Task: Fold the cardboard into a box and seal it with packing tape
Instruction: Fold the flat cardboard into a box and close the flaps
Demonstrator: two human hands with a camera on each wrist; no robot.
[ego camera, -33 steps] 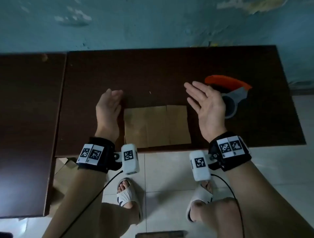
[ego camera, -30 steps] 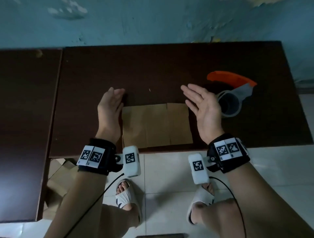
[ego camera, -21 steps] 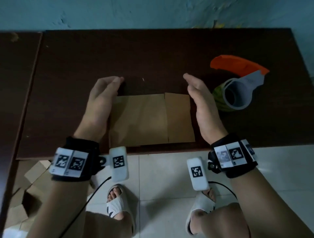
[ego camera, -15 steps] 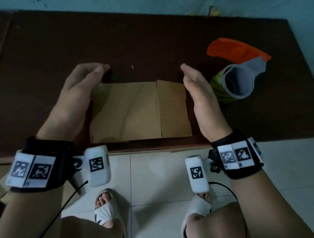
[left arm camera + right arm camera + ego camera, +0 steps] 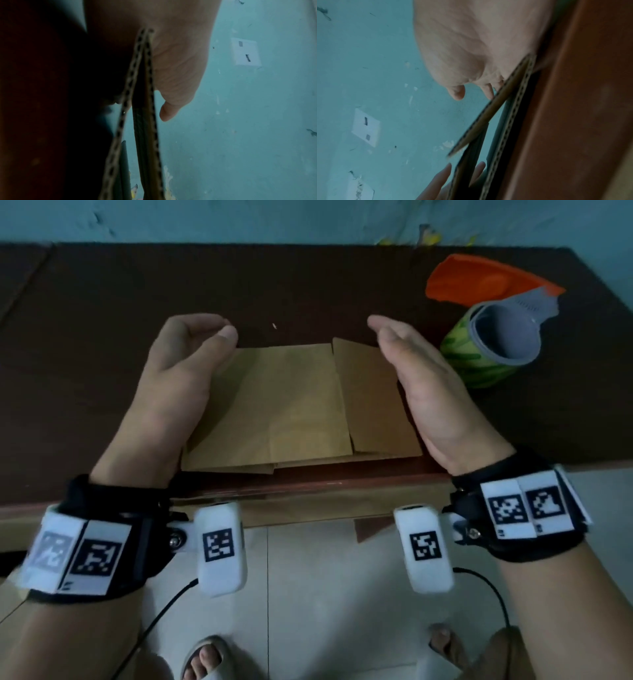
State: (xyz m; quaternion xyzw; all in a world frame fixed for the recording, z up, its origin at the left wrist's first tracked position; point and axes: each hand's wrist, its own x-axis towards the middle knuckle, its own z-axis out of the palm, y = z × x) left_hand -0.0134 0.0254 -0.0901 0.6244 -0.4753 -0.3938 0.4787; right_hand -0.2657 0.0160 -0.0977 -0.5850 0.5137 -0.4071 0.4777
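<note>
Both hands flank the flattened cardboard [image 5: 294, 405] at the table's [image 5: 102, 320] near edge. Left hand [image 5: 178, 378] against its left side, fingers loosely curled, holding nothing. Right hand [image 5: 421, 381] against its right side, fingers straight. Layers slightly parted. Farther right: tape dispenser [image 5: 493, 316], orange handle.

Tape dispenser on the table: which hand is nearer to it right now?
Right. The right hand stands at the cardboard's right edge, just beside the tape dispenser without touching it. The left hand is at the cardboard's far edge, with the whole sheet between.
</note>
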